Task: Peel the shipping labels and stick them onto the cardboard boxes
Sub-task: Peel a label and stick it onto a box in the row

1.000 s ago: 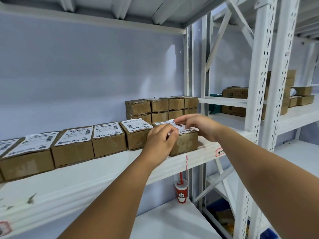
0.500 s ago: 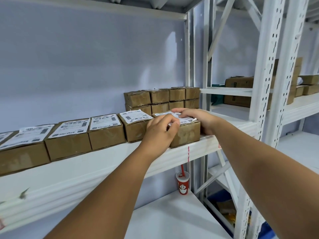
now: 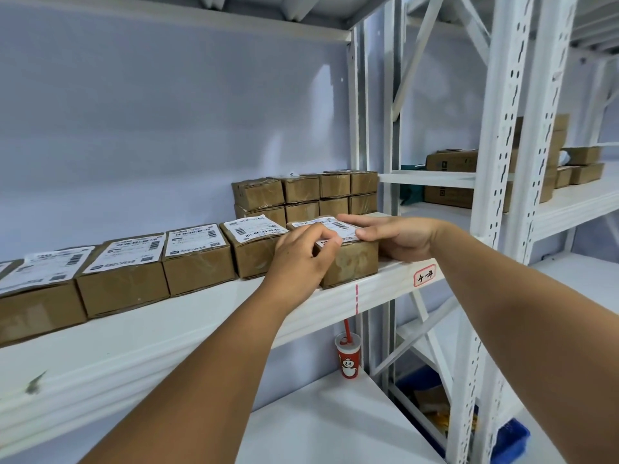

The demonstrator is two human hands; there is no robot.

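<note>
A: Right, head view, only camera. Where is the work?

B: On the white shelf. Rightmost box of the front row has a label lying across its top. To its left stand the labelled boxes, side by side, so I judge the row is being filled left to right.

A: Grip?

B: Left hand: fingers curled, thumb and forefinger pinching the label's near edge, as far as I can see. Right hand: fingers straight and spread along the box's right side, thumb tip on the label's right edge. Probably it steadies the light box while the sheet is set square.

A: Is it stuck down?

B: Cannot tell. The left hand covers the near left corner, and a pale strip shows under the thumb; backing or a lifted edge, unclear.

A: Other gaps?

B: Print is unreadable. The bare boxes stacked behind show fronts only. No label supply in view. The leftmost box is cut off. Below, a red cup and a blue crate, partly behind the uprights.
</note>
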